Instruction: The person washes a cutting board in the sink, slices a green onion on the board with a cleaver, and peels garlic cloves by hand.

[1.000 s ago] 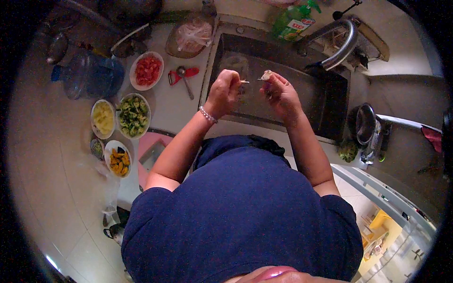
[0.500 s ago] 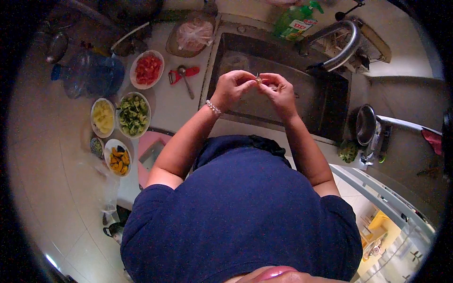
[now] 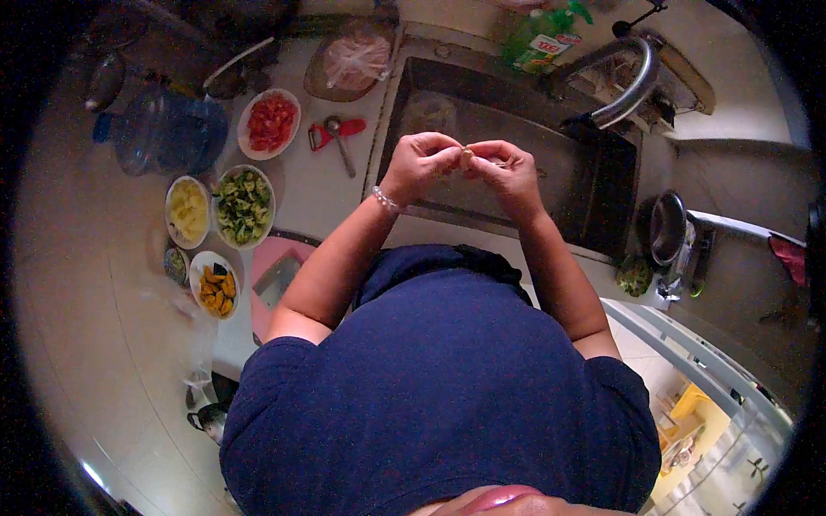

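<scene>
Over the sink [image 3: 568,202], my left hand [image 3: 422,168] and my right hand [image 3: 509,176] meet fingertip to fingertip. Pinched between them is a small pale-brown piece [image 3: 467,159], too small and too covered by fingers to name. Both hands are closed, thumbs against forefingers. A beaded bracelet [image 3: 385,199] circles my left wrist. Something thin and light also shows by my right fingers, but I cannot make it out.
Left on the counter stand bowls of red pieces [image 3: 269,125], green pieces [image 3: 244,206], pale yellow pieces [image 3: 188,211] and orange pieces [image 3: 217,291]. A red peeler [image 3: 351,127] lies near a spoon [image 3: 344,155]. The faucet [image 3: 641,82] arches over the sink's right side, beside a green bottle [image 3: 542,43].
My fingertips have dropped slightly and shifted a little left, still pinching the small piece. A dark tip that stuck up between the fingers no longer shows.
</scene>
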Demonstrator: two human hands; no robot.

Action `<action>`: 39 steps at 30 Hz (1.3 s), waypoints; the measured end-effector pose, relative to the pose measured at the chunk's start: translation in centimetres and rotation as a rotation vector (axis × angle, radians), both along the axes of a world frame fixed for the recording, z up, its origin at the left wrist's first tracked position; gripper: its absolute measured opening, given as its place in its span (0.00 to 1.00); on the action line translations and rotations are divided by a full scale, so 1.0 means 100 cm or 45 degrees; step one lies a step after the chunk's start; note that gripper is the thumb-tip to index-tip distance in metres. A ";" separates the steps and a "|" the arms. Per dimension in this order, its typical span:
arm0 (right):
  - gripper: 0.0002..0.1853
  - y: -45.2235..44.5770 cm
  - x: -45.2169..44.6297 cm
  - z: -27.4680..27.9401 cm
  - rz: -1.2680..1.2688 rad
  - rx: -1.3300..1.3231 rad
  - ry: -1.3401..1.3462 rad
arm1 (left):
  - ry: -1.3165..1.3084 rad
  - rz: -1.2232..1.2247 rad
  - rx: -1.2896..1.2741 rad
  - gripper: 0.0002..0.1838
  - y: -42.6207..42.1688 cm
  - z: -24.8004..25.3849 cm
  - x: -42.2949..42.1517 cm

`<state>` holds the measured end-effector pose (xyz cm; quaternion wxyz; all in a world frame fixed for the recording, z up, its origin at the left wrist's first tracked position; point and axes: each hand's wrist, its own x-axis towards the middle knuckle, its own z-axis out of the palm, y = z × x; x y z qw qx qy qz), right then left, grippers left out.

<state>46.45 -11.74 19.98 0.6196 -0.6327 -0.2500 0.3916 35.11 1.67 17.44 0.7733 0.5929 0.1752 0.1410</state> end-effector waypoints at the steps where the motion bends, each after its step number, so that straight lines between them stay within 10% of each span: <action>1: 0.10 0.000 -0.001 0.002 0.010 0.016 0.055 | -0.007 0.003 -0.011 0.08 0.000 0.000 0.000; 15: 0.14 0.003 -0.010 0.006 -0.086 0.057 0.285 | -0.103 0.306 0.892 0.08 -0.016 0.013 0.002; 21: 0.13 -0.004 0.011 0.004 -0.246 0.097 0.666 | -0.126 0.397 -0.397 0.08 -0.012 -0.006 -0.002; 29: 0.12 -0.009 0.021 -0.020 -0.228 0.090 0.646 | 0.097 0.326 0.699 0.08 0.001 -0.018 0.007; 39: 0.13 0.002 0.009 -0.009 -0.220 0.014 0.436 | 0.024 0.193 0.677 0.08 -0.008 -0.001 0.010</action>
